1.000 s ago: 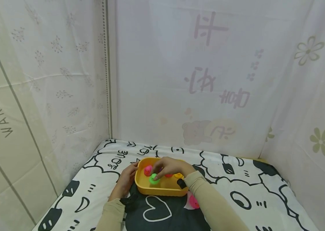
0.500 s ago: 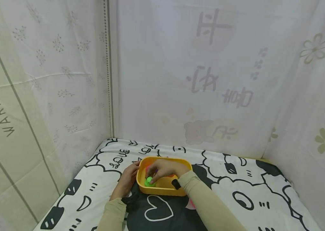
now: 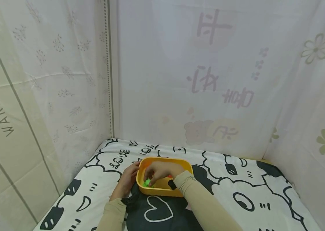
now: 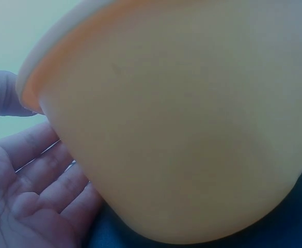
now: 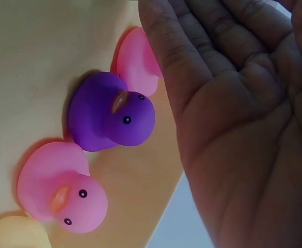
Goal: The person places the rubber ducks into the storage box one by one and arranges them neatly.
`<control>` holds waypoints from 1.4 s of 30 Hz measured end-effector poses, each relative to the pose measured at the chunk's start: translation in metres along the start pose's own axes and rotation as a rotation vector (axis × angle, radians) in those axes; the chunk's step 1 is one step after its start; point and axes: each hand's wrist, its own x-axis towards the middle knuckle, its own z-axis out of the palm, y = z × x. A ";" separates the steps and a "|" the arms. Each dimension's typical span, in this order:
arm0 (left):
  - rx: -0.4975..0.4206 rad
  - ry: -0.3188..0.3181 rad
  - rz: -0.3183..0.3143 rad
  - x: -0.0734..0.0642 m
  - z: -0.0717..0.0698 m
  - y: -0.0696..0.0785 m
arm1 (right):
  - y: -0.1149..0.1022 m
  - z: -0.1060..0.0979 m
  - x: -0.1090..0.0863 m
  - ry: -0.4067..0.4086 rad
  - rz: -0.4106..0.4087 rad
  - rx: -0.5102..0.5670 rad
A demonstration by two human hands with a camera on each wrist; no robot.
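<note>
A yellow plastic basin (image 3: 162,192) stands on the printed cloth. My left hand (image 3: 127,179) lies along its left end; in the left wrist view the fingers (image 4: 42,175) stretch straight against the outer wall and the thumb touches just under the rim. Inside the basin's near left corner, my right hand (image 3: 163,170) pinches a green rubber duck (image 3: 147,183) between thumb and fingers. Past the right palm, the right wrist view shows a purple duck (image 5: 96,116), a pink duck (image 5: 58,181), another pink duck (image 5: 135,62) and part of a yellow one (image 5: 16,235). The right fingertips are hidden there.
The black-and-white cloth (image 3: 254,192) spreads around the basin, with a dark heart-printed patch in front. White curtains (image 3: 156,80) enclose the back and sides. A black wrist strap (image 3: 172,184) sits at the right sleeve, over the basin.
My right hand has carried the green duck left and down into the basin's near left corner. The right forearm now covers the pink thing on the cloth. My left hand has stayed at the basin.
</note>
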 end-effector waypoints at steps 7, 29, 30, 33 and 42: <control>-0.028 -0.002 0.007 0.000 0.000 0.004 | -0.005 -0.002 0.001 0.002 -0.005 -0.023; -0.005 0.003 -0.003 0.002 0.001 -0.002 | -0.009 -0.020 -0.034 0.098 0.016 0.095; -0.007 0.007 -0.007 0.002 0.001 -0.002 | -0.007 -0.022 -0.037 0.100 0.009 0.091; -0.008 0.016 -0.008 0.002 0.001 -0.002 | 0.000 -0.024 -0.045 0.122 0.008 0.071; -0.028 0.014 0.001 0.002 0.001 -0.003 | 0.008 -0.027 -0.078 0.183 0.030 0.044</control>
